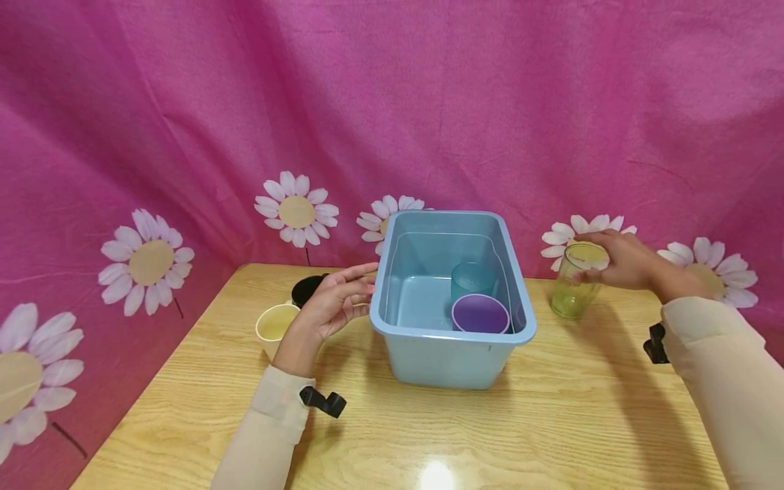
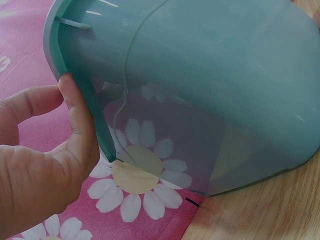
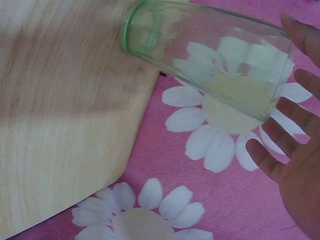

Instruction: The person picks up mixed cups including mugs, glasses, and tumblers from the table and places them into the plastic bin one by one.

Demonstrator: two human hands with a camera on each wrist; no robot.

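The tall, yellow-green transparent glass (image 1: 571,294) could tip over on the light wooden worktop (image 1: 551,415), I think, because the right hand (image 1: 627,262) is placed only at its upper end, where a small sideways push would be enough. The light blue plastic basin (image 1: 437,362) could also slide, if the left hand (image 1: 333,301) presses its side. The glass stands upright, right of the basin, its rim between the right hand's spread thumb and fingers; firm contact I cannot tell. The left hand's loosely extended fingers touch the basin's left rim.
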